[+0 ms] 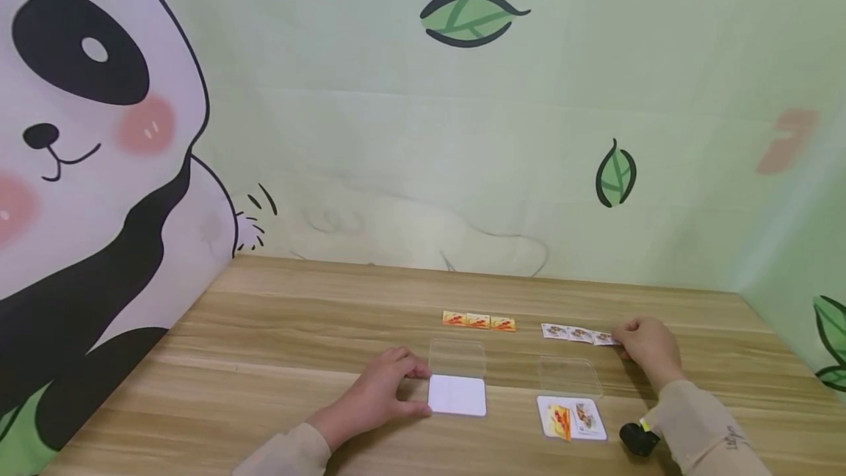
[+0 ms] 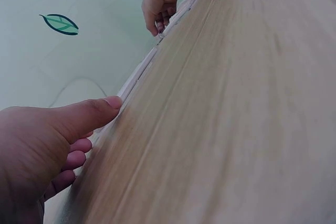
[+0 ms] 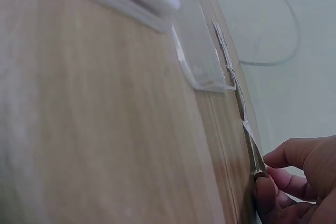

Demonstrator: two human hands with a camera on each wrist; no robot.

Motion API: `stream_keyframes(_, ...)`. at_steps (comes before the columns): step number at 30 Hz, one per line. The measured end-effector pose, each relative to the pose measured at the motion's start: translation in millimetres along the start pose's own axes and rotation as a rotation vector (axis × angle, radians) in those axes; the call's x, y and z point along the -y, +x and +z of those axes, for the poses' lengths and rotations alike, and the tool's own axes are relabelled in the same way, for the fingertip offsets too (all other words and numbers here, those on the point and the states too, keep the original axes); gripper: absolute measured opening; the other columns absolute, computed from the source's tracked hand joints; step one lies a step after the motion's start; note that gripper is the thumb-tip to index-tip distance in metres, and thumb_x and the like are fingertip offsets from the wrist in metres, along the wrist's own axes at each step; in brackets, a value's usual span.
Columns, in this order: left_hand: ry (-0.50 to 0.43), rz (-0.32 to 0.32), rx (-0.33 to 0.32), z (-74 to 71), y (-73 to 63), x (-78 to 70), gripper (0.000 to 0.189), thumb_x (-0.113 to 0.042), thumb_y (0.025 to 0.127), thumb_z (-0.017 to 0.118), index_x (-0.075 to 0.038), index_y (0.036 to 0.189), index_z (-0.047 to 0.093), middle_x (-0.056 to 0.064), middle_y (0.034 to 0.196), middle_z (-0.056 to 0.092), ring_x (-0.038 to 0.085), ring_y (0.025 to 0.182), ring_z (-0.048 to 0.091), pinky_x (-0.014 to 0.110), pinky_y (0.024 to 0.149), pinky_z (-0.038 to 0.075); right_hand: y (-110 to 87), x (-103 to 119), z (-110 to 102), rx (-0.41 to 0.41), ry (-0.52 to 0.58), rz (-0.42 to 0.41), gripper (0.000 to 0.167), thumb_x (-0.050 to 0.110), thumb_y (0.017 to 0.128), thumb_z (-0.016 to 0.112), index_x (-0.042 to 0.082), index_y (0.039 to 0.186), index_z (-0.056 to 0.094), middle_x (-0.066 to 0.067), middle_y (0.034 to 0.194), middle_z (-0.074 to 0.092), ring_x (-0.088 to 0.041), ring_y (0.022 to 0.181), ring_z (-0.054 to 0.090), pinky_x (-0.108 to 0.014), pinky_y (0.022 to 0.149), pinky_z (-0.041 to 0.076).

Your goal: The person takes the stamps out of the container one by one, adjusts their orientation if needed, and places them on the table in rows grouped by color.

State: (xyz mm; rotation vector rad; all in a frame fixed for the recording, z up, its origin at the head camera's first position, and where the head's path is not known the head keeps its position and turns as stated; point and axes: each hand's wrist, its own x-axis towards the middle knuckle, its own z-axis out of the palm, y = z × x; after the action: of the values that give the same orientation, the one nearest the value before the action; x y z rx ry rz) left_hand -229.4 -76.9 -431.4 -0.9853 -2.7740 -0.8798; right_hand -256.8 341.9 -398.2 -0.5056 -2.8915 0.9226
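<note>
At the right, my right hand (image 1: 651,347) pinches the near end of a row of three small white picture cards (image 1: 580,334) between thumb and fingers. Close up in the right wrist view, the end card (image 3: 253,139) tilts up from the table into those fingertips (image 3: 266,190). My left hand (image 1: 380,395) rests by a white flat case (image 1: 457,396), its thumb and fingertips at the left corners. That case's clear lid (image 1: 457,358) lies folded back behind it. A second white case (image 1: 555,432), lid also back, holds an orange picture card (image 1: 559,422) and a white one (image 1: 585,417).
Three orange picture cards (image 1: 478,321) lie in a row behind the left case. A small black object (image 1: 638,439) with a yellow bit sits beside my right sleeve. The wooden table (image 1: 297,314) ends at a cloth backdrop (image 1: 370,131) with a panda and leaves.
</note>
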Motion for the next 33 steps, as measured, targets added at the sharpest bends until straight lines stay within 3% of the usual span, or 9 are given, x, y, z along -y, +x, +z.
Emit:
stream_keyframes(12,-0.001,-0.016,0.006,-0.4,0.0,-2.5,0.042,-0.036,0.073,0.081,-0.016,0.107,0.065,-0.007,0.099,0.059,0.011,0.096,0.051,0.031,0.087,0.046,-2.6,0,-6,-0.002,-0.019,0.002,0.029,0.021,0.086,0.055,-0.005,0.096,0.062,-0.003,0.063,0.06,-0.018,0.065,0.053,-0.027,0.057,0.035)
stream_keyframes(20,0.031,0.015,0.012,-2.2,-0.6,-3.9,0.045,-0.035,0.073,0.082,-0.013,0.109,0.065,-0.005,0.102,0.06,0.013,0.099,0.052,0.034,0.09,0.046,-8.8,2,-13,-0.014,-0.026,-0.083,0.033,0.022,0.087,0.052,-0.006,0.101,0.062,-0.006,0.066,0.063,-0.02,0.067,0.054,-0.027,0.059,0.037)
stream_keyframes(27,-0.003,0.011,0.037,-4.9,-0.6,-7.9,0.046,-0.037,0.076,0.079,-0.013,0.112,0.064,-0.005,0.104,0.059,0.011,0.101,0.052,0.032,0.091,0.047,-16.3,2,-19,-0.022,0.029,-0.142,0.031,0.02,0.091,0.054,-0.008,0.101,0.061,-0.01,0.068,0.062,-0.015,0.061,0.053,-0.028,0.058,0.038)
stream_keyframes(33,0.028,0.045,-0.005,-5.9,1.1,-15.4,0.047,-0.035,0.076,0.079,-0.01,0.113,0.064,-0.001,0.107,0.061,0.015,0.102,0.055,0.035,0.091,0.049,-24.1,0,-22,-0.042,0.042,-0.198,0.03,0.018,0.091,0.054,-0.009,0.102,0.061,-0.016,0.08,0.066,-0.013,0.062,0.056,-0.028,0.058,0.041)
